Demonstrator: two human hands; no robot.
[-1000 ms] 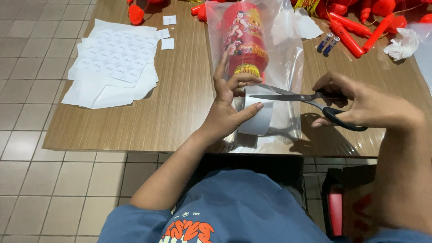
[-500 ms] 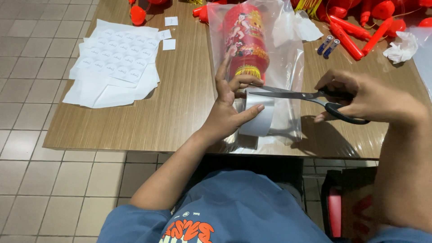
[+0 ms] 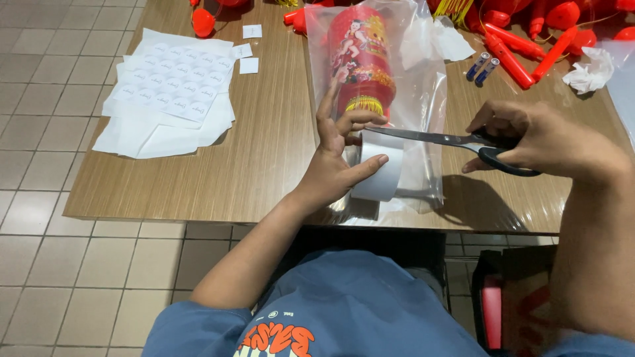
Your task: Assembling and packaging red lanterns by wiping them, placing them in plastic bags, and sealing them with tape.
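A clear plastic bag [image 3: 423, 112] lies on the wooden table [image 3: 264, 152] with a red printed lantern [image 3: 360, 63] inside it. My left hand [image 3: 340, 155] holds a roll of white tape [image 3: 382, 170] against the bag's near end, thumb across the roll and fingers spread upward. My right hand [image 3: 536, 139] grips black-handled scissors [image 3: 456, 140]. Their blades point left and reach my left fingertips just above the roll.
A stack of white sticker sheets [image 3: 169, 92] lies at the table's left, with small loose white labels [image 3: 250, 47] beyond it. Two batteries [image 3: 481, 67], red plastic sticks [image 3: 509, 56], crumpled white paper [image 3: 589, 71] and more red lantern parts fill the far right. Tiled floor lies left.
The scissors and my right hand have shifted slightly left toward the tape roll. My left hand stays on the roll.
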